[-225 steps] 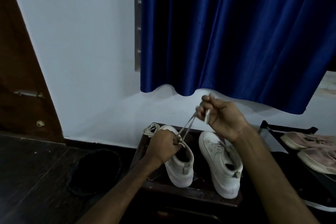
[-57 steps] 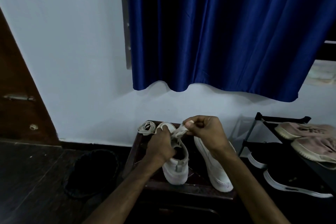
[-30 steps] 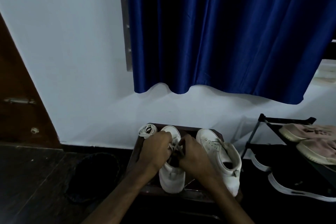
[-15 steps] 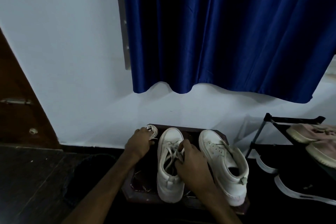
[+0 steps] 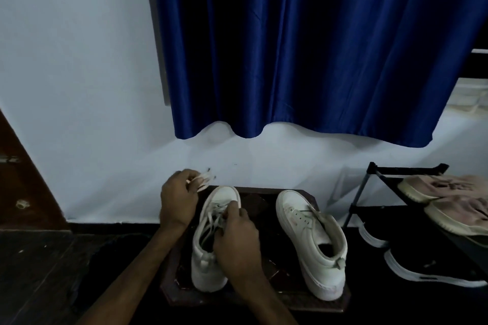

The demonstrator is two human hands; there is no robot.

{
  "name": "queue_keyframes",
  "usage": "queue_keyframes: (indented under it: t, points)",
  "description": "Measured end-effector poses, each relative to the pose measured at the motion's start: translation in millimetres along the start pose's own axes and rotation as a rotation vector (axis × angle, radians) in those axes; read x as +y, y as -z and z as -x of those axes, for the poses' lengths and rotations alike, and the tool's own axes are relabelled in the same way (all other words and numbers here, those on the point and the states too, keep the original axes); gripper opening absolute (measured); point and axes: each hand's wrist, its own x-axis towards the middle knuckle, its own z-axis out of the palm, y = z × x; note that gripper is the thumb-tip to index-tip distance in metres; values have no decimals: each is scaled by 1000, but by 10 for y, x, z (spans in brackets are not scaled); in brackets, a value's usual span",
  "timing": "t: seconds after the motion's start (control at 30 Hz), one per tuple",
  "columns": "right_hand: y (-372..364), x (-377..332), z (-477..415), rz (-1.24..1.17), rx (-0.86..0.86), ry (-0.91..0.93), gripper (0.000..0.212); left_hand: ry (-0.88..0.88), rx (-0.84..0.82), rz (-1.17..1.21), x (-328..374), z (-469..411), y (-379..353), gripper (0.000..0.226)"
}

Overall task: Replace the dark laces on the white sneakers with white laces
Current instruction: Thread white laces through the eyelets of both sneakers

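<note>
Two white sneakers stand on a small dark wooden stool [image 5: 340, 303]. The left sneaker [image 5: 208, 266] carries a pale lace threaded through its eyelets. My right hand [image 5: 237, 240] rests on that shoe with its fingers curled over the laces near the tongue. My left hand [image 5: 178, 199] is raised beside the shoe's toe and grips a bundled white lace [image 5: 203, 179], whose dark-tipped ends stick out past the fingers. The right sneaker [image 5: 314, 240] has bare eyelets and no lace in it.
A white wall and a blue curtain [image 5: 317, 47] stand behind the stool. A black shoe rack [image 5: 383, 171] at the right holds pinkish shoes [image 5: 454, 203] above and black sneakers [image 5: 433, 266] below. A dark round bin sits on the floor at the left. A brown door [image 5: 21, 179] edges the left side.
My left hand has picked the bundled white lace off the stool's back left corner and lifted it. My right hand stays on the left sneaker's laces.
</note>
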Motion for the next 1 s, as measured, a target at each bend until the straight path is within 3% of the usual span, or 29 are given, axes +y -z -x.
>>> queue_keyframes:
  t: [0.13,0.2,0.27,0.3,0.4,0.47,0.57,0.67,0.87,0.93,1.0]
  points:
    - [296,61,-39,-52,-152,153,34,-178,-103,194,607,-35,-7,4]
    - [671,270,-90,-63,-36,129,38,-244,-200,185,748,18,-127,4]
    - [1078,606,-150,25,167,60,35,-224,-258,170,762,100,-271,4]
    - [1253,802,-161,71,182,-7,34,-192,-279,166,740,146,-338,4]
    - [1451,1267,-116,185,-66,-269,41,-151,-359,139,658,276,-466,4]
    - [1315,1325,-7,245,-188,-277,31,-147,-361,144,626,309,-467,4]
    - [1090,1186,143,302,-97,-269,33,-140,-356,121,602,311,-442,3]
    - [950,868,263,394,-150,-214,33,-130,-371,112,616,346,-429,2]
    - [947,735,403,281,-254,-188,36,-138,-379,139,635,358,-413,4]
    - [1099,880,349,159,-378,-173,54,-144,-377,157,623,362,-438,9]
    - [1303,1008,252,26,-368,-148,64,-132,-376,189,609,359,-436,15]
